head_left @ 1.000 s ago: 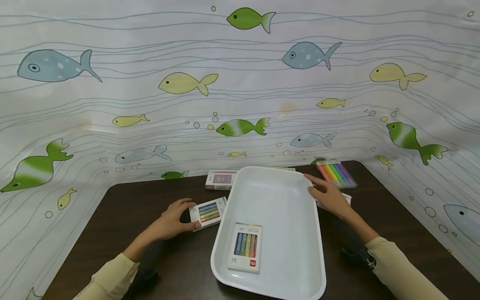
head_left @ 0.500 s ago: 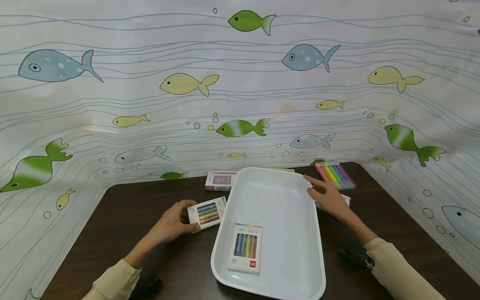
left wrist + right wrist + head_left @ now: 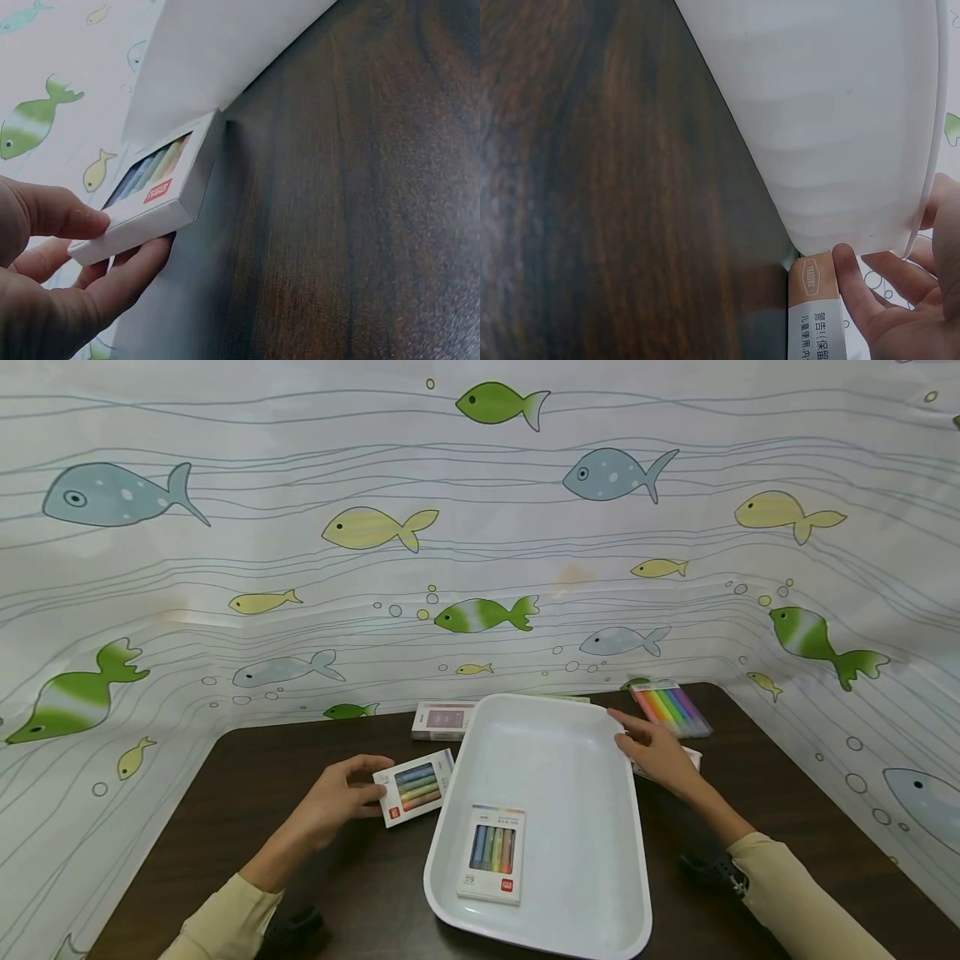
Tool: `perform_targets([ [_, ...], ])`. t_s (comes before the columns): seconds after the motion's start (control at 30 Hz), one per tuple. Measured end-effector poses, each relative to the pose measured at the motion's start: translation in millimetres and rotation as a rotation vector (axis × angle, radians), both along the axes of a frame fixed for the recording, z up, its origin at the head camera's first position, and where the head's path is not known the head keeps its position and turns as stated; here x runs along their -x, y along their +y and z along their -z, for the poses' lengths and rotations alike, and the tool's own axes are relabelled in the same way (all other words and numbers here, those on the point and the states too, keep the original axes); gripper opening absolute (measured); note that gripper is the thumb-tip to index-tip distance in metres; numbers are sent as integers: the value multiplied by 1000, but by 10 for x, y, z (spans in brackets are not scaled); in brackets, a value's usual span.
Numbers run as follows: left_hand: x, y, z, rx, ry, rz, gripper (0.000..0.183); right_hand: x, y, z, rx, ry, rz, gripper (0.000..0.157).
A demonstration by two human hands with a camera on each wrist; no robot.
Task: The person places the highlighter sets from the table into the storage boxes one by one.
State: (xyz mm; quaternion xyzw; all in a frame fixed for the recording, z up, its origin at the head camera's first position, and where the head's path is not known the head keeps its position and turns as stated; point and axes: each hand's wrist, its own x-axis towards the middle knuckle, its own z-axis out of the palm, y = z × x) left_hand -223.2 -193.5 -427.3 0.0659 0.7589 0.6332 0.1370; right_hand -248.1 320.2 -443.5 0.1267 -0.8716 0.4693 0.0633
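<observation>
In the head view my left hand [image 3: 333, 802] holds a white windowed box of coloured sticks [image 3: 415, 787] just left of the white tray [image 3: 566, 843]. The left wrist view shows the thumb on top of this box [image 3: 161, 184] and fingers beneath it, with the box tilted. A similar box [image 3: 491, 855] lies inside the tray, near its left wall. At the tray's far right corner, my right hand [image 3: 660, 756] grips the rim. From the right wrist, the fingers wrap the outer wall of the tray [image 3: 832, 127], close to a brown-and-white box [image 3: 815, 300].
Behind the tray's left side lies a pinkish box [image 3: 442, 720]. A pack of rainbow-coloured pens [image 3: 671, 708] sits at the back right, near a partly hidden white box [image 3: 692, 758]. A fish-patterned sheet [image 3: 480, 568] rises behind the dark table [image 3: 262, 777].
My left thumb has moved from the box's near corner up onto its left end, baring a red logo. The box has tilted slightly. My right hand and the tray stay put.
</observation>
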Motion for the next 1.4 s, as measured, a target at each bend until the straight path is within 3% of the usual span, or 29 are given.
perform_targets([
  [0.4,44,-52,-71,-17,34,-14,45,-18,8,12,10,-2,10,49],
  [0.73,169,-5,-341,-33,109,-29,48,2,5,33,10,2,24,48],
  [0.87,223,84,-500,-21,148,1,47,3,-12,-8,10,5,17,49],
  [1.1,272,193,-774,48,234,-10,46,-18,-35,-58,26,4,13,48],
  [1.23,300,292,-835,27,240,25,46,-19,-40,-31,12,14,42,48],
  [1.4,329,411,-819,9,223,49,44,-6,-31,7,33,29,36,48],
])
